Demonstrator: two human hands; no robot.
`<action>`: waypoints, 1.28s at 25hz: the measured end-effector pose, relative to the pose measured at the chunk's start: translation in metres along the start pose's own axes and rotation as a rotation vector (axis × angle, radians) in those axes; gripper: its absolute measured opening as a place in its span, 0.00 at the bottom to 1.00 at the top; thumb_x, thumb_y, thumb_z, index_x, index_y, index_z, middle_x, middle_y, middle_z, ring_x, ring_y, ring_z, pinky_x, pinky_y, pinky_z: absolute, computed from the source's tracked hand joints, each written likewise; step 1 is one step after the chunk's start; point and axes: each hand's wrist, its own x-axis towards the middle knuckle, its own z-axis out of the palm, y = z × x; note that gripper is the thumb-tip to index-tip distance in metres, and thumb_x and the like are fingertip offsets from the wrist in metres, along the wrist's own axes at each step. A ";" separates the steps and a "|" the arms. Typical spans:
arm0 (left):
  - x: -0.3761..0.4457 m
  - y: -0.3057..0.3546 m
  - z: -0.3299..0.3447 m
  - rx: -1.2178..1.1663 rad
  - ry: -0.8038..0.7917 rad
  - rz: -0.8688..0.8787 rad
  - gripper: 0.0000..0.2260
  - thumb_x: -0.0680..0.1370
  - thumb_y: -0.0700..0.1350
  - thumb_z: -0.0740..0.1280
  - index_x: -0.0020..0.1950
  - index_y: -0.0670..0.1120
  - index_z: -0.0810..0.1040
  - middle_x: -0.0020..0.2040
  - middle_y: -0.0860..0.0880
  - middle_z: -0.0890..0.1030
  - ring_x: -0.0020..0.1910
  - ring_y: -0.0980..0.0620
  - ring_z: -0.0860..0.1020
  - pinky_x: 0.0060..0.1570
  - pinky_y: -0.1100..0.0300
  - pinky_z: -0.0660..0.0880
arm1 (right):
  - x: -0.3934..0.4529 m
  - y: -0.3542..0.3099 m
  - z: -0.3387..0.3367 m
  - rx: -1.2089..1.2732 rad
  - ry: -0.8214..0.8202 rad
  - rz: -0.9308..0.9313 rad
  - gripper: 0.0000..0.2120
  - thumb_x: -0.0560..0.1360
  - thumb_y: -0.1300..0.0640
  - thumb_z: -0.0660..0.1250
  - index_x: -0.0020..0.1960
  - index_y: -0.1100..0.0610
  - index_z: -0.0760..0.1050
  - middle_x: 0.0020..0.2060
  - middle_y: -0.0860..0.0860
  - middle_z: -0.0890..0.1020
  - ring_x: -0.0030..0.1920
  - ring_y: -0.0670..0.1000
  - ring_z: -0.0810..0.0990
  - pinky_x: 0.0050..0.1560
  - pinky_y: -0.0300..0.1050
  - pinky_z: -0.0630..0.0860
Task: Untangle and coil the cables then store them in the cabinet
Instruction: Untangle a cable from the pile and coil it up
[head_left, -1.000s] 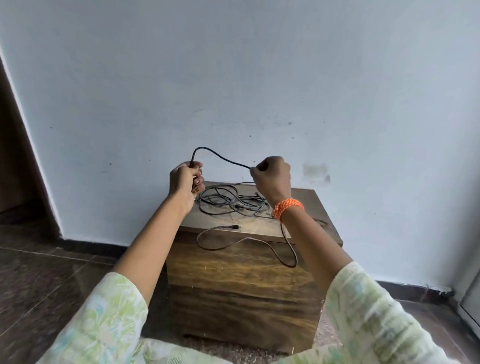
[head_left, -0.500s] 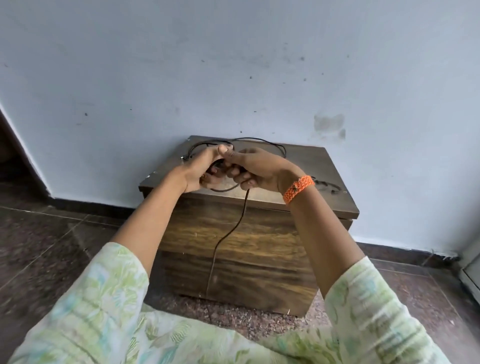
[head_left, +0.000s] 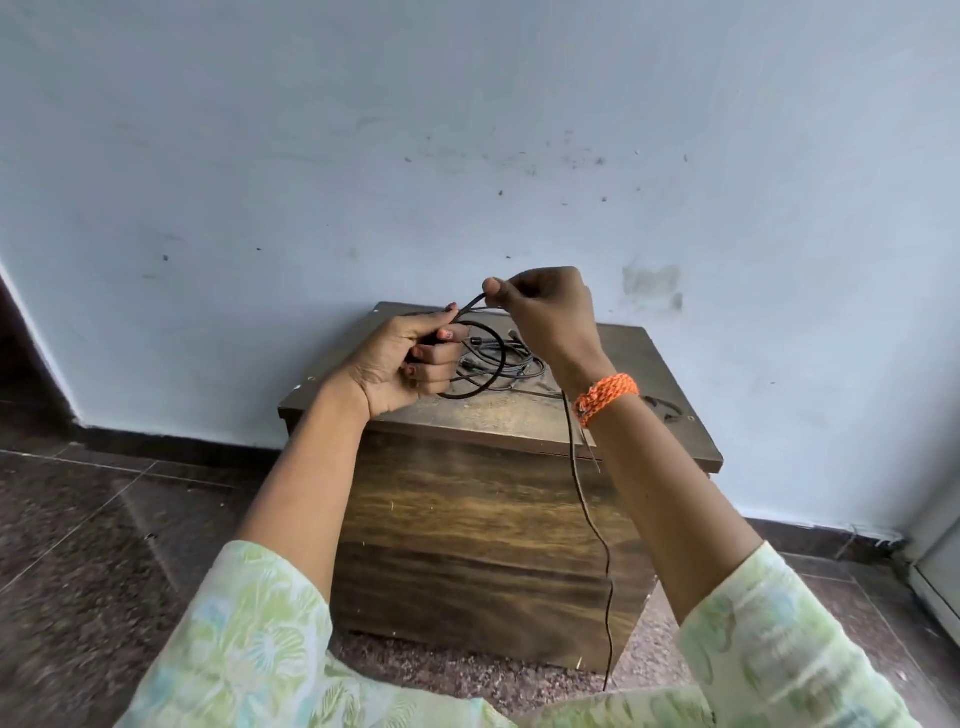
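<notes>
Head view, and from where I sit this looks like the coiling step, midway through one cable. My left hand has its grip closed around a black cable, fingers curled over the gathered turns, and one round loop hangs from that grip just above the cabinet top. My right hand sits a little higher and to the right, its grip pinched together on the same cable between thumb and fingertips, feeding a fresh bend toward the left hand. The free tail of the cable drops from behind my right wrist, past the orange wristband, down the cabinet's near face toward the floor.

I judge the next move to be laying that pinched bend into the left grip as another turn, then sliding the right hand down the tail for more length. A good deal of tail is left, so several turns remain.

The rest of the cables lie in a loose tangled heap on the far part of the cabinet's top surface, beyond the loop; I see plug ends among them but cannot count the cables. That top carries the heap only; nothing is stored yet. I can see no open door or drawer, so what the cabinet holds inside I cannot tell.
</notes>
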 end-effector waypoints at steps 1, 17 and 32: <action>0.000 0.002 0.005 0.015 0.034 0.018 0.14 0.75 0.51 0.61 0.30 0.50 0.71 0.20 0.56 0.57 0.21 0.56 0.50 0.18 0.66 0.53 | 0.001 -0.004 -0.002 -0.020 0.046 -0.016 0.14 0.74 0.50 0.71 0.37 0.59 0.82 0.13 0.43 0.67 0.17 0.43 0.63 0.21 0.32 0.57; 0.015 0.000 0.029 -0.041 0.391 0.224 0.13 0.82 0.46 0.54 0.38 0.48 0.67 0.19 0.55 0.60 0.16 0.60 0.56 0.17 0.68 0.54 | -0.001 0.012 -0.008 -0.111 0.163 0.022 0.16 0.76 0.48 0.67 0.36 0.57 0.82 0.23 0.45 0.74 0.24 0.43 0.69 0.27 0.39 0.64; 0.002 -0.005 -0.023 0.110 0.977 0.331 0.14 0.83 0.44 0.54 0.38 0.46 0.69 0.26 0.52 0.63 0.19 0.58 0.60 0.21 0.67 0.57 | -0.004 -0.010 -0.065 -0.424 0.243 0.096 0.08 0.67 0.59 0.68 0.36 0.64 0.80 0.31 0.57 0.79 0.34 0.56 0.75 0.35 0.42 0.69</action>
